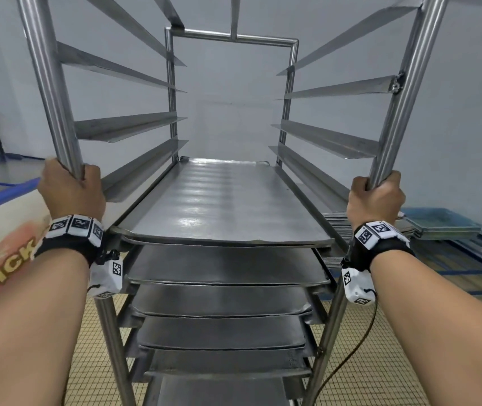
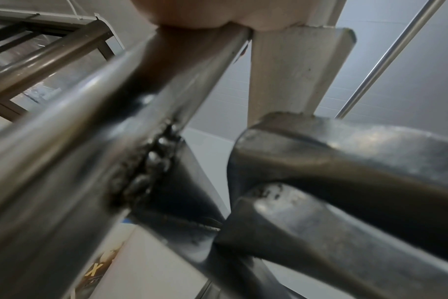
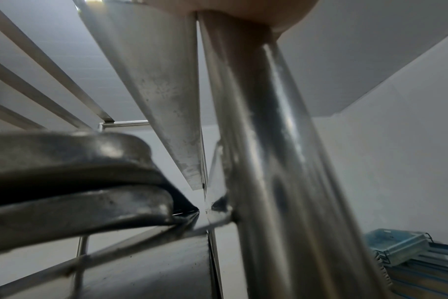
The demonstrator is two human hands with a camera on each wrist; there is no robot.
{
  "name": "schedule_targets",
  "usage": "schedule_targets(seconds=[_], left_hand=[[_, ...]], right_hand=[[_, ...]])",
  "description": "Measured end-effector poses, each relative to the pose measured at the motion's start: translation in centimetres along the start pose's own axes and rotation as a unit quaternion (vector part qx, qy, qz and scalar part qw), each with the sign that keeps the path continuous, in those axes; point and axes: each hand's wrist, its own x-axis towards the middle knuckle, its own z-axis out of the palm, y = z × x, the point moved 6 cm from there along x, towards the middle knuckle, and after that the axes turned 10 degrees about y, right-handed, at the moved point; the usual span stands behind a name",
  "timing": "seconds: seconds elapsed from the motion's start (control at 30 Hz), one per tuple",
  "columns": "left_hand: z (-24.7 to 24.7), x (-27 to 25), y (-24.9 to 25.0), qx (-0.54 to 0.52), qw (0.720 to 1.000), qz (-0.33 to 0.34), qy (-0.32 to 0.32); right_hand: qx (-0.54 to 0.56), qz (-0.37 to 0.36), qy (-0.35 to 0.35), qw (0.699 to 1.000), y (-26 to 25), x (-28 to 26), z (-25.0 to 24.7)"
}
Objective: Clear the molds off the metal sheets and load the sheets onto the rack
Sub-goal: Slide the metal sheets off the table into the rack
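Hands (image 1: 71,189) (image 1: 376,197) clamp the rack's (image 1: 172,92) front posts, sheets (image 1: 225,200) already on its lower rails; we judge it best rolled slowly, grips level, so none slide out.

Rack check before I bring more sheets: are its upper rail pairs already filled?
No, the rack's upper rails are bare above the top loaded metal sheet.

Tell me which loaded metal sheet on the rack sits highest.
The top sheet, the one level with both hands: its whole shiny surface shows, with only bare runners above it. The other sheets are stacked below, showing mostly their front edges.
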Motion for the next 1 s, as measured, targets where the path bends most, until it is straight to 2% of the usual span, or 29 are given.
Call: schedule_targets(seconds=[0.3,0.67,1.0], left_hand=[[6.5,0.9,-1.0,-0.003,0.999,-0.028,-0.025],[15.9,2.8,-3.5,-0.006,0.999,-0.014,-0.028],[25.0,3.9,-5.2,-0.006,0.999,-0.017,-0.027]], right_hand=[[-0.019,-0.006,0.011,1.0,1.7,1.0,7.0],[-0.011,-0.039,0.022,0.999,4.4,2.7,16.6],[-0.01,-0.03,0.026,0.999,7.3,5.2,25.6]])
